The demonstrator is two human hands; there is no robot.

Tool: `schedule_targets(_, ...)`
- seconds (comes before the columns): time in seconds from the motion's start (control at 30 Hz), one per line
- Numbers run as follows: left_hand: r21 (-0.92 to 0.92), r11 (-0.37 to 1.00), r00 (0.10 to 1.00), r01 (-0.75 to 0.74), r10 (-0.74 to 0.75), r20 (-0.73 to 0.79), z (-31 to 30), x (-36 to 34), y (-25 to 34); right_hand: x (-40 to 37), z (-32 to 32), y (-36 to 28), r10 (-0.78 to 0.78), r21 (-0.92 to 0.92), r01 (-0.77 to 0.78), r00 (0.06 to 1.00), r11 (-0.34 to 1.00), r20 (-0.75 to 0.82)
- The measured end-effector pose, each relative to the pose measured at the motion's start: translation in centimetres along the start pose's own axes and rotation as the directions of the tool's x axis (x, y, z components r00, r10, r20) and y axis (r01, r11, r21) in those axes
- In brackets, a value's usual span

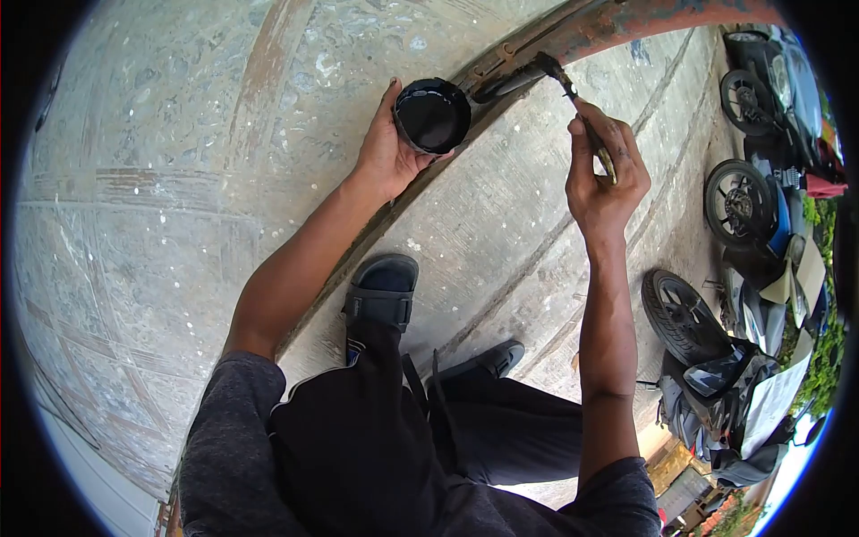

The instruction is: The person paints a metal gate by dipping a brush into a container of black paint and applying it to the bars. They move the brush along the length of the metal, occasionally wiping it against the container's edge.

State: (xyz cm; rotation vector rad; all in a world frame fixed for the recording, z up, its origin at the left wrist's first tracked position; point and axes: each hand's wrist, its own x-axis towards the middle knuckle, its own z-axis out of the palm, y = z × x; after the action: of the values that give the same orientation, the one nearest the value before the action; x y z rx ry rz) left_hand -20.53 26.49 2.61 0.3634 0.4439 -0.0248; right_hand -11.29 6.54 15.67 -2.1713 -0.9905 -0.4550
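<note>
My left hand is wrapped round a small round tub of black paint, its open top facing me. In my right hand is a paintbrush, pinched by its handle between thumb and fingers. Black paint coats the bristles, and their tip lies right at the lower edge of a rusty reddish metal beam. A stretch of the metal beside the bristles looks wet and black. The tub sits just left of that dark stretch.
Several parked motorcycles line the right side. A sandalled foot rests on the concrete floor below the tub, with another sandal farther right. Mottled, paint-specked concrete fills the left.
</note>
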Motion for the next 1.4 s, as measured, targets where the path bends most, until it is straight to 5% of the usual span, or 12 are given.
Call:
schedule_targets(0.07, 0.018, 1.000, 1.000, -0.005, 0.005, -0.011, -0.1, -0.3, 0.4, -0.1, -0.5, -1.0, -0.032, 0.003, 0.033, 0.999, 0.999, -0.009)
schedule_targets(0.23, -0.008, 1.000, 0.999, 0.005, -0.005, 0.046, -0.7, -0.6, 0.6, -0.8, 1.7, 1.0, 0.034, -0.039, -0.025, 0.967, 0.999, 0.253)
schedule_targets(0.43, -0.038, 0.999, 1.000, -0.025, 0.025, 0.011, -0.9, -1.9, 1.2, 0.9, -1.5, -0.7, -0.051, -0.010, 0.052, 0.998, 0.999, 0.030)
schedule_targets(0.6, -0.041, 0.999, 0.999, 0.003, -0.001, 0.037, -1.1, -2.3, 1.8, -0.7, -0.8, 1.6, -0.003, -0.032, 0.016, 0.931, 0.999, 0.364)
schedule_targets(0.7, -0.020, 1.000, 1.000, 0.000, 0.001, 0.021, -1.1, -2.3, 1.6, 1.2, -1.5, 2.3, -0.031, -0.045, 0.049, 0.940, 0.998, 0.341)
schedule_targets(0.83, -0.054, 0.999, 1.000, 0.009, -0.008, 0.016, -1.0, -2.5, 1.6, 4.0, -5.3, -0.8, -0.129, -0.062, 0.135, 0.987, 0.989, 0.096)
schedule_targets(1.03, -0.056, 0.998, 0.999, 0.018, -0.016, 0.027, 0.0, -2.6, 1.2, 2.5, -4.0, -0.4, -0.087, -0.026, 0.103, 0.932, 0.994, 0.351)
schedule_targets(1.23, -0.088, 0.995, 0.999, 0.043, -0.040, 0.036, 0.5, -3.5, 1.6, 6.0, -7.3, -2.4, -0.199, -0.016, 0.199, 0.980, 0.980, 0.019)
schedule_targets(1.3, -0.098, 0.995, 1.000, 0.016, -0.014, 0.019, 0.5, -3.6, 1.8, 5.4, -8.5, -3.5, -0.207, -0.094, 0.207, 0.978, 0.974, 0.014)
schedule_targets(1.4, -0.123, 0.992, 0.998, -0.001, 0.010, 0.070, 0.2, -4.6, 2.7, 2.7, -7.7, -2.7, 0.034, 0.061, -0.029, 0.996, 0.998, -0.084)
